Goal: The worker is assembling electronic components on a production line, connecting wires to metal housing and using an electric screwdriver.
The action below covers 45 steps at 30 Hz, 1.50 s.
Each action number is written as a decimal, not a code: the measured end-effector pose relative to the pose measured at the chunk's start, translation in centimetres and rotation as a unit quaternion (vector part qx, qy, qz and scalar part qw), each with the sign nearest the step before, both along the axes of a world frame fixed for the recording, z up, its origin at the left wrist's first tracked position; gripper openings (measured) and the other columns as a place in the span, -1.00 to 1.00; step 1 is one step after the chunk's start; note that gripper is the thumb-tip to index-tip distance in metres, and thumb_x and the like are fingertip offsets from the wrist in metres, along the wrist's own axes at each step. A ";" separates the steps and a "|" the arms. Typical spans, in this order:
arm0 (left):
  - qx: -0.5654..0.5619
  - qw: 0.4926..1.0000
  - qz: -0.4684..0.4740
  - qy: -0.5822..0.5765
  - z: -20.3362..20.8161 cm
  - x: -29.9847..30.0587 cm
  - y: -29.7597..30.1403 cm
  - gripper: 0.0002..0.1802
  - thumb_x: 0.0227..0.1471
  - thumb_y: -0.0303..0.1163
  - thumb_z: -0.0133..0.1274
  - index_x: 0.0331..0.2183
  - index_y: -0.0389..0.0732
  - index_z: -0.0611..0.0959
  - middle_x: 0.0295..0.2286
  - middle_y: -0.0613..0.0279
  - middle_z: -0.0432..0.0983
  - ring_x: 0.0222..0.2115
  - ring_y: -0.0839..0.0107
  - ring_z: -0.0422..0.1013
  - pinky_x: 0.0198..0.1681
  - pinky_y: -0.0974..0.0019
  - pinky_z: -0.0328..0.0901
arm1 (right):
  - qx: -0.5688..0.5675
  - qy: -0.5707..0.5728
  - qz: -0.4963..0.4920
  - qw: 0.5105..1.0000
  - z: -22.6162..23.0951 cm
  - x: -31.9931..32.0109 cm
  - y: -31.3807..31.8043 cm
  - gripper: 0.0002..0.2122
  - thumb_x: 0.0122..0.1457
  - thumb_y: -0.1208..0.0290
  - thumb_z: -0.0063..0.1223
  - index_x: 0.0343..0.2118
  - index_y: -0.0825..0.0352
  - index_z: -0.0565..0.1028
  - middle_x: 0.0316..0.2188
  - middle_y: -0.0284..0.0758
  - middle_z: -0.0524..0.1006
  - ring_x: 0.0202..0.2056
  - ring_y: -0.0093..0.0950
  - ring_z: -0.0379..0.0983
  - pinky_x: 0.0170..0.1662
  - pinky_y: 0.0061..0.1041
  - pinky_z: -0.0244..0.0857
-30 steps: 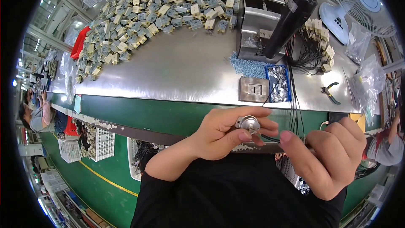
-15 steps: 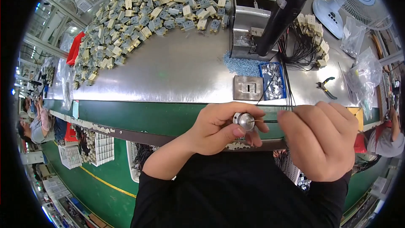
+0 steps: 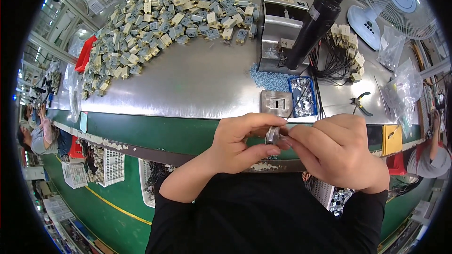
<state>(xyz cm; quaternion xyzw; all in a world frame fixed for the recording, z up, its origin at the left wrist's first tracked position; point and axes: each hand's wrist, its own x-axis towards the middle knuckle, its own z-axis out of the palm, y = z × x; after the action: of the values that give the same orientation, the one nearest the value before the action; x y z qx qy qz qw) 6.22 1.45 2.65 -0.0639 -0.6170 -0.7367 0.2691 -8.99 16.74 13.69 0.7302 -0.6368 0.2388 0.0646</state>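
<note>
While the left hand point(image 3: 235, 145) grips a round metal part point(image 3: 271, 135) between thumb and fingers, the right hand point(image 3: 336, 150) is closed to a pinch beside it, contents not discernible. The part is held over the green front strip of the desk point(image 3: 188, 80), near a slotted metal block point(image 3: 277, 98).

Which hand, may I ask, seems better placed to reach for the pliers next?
Probably the right hand: it is nearer the pliers, which lie to the right, while the left hand holds the metal part.
</note>
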 end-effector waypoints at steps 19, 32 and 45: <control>-0.220 0.968 0.048 0.108 -1.4 -0.6 -2.3 -0.43 -0.20 -0.23 0.54 -0.23 -0.31 0.60 -0.47 0.06 0.66 -0.48 0.26 0.63 -0.44 0.33 0.49 | -0.043 -0.006 0.064 0.997 -1.7 -0.2 -0.7 -0.79 -0.17 0.57 0.44 -0.48 0.34 0.56 -0.67 -0.42 0.42 -0.70 -0.49 0.37 -0.63 -0.51 0.16; -0.354 0.912 0.165 0.123 1.2 -0.2 -2.6 -0.57 -0.26 -0.82 0.12 -0.25 -0.31 0.69 -0.46 0.08 0.69 -0.46 0.14 0.66 -0.42 0.31 0.52 | -0.102 0.010 0.030 0.994 -2.7 -0.1 -0.7 -0.73 -0.18 0.62 0.42 -0.34 0.34 0.61 -0.65 -0.49 0.39 -0.65 -0.54 0.35 -0.52 -0.55 0.13; -0.401 0.854 0.293 0.154 0.3 -0.9 -2.0 -0.42 -0.24 -0.79 0.15 -0.08 -0.25 0.57 -0.36 0.06 0.69 -0.40 0.15 0.67 -0.36 0.26 0.54 | -0.115 -0.082 0.076 0.987 -5.2 -0.7 -1.0 -0.65 -0.14 0.74 0.30 -0.19 0.50 0.61 -0.67 -0.42 0.38 -0.70 -0.50 0.32 -0.61 -0.51 0.18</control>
<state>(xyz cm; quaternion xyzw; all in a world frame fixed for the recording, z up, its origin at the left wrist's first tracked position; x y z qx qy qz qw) 5.28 -0.51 2.92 -0.0952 -0.7997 -0.2933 0.5152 -9.67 15.69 8.49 0.7419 -0.5513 0.3737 0.0773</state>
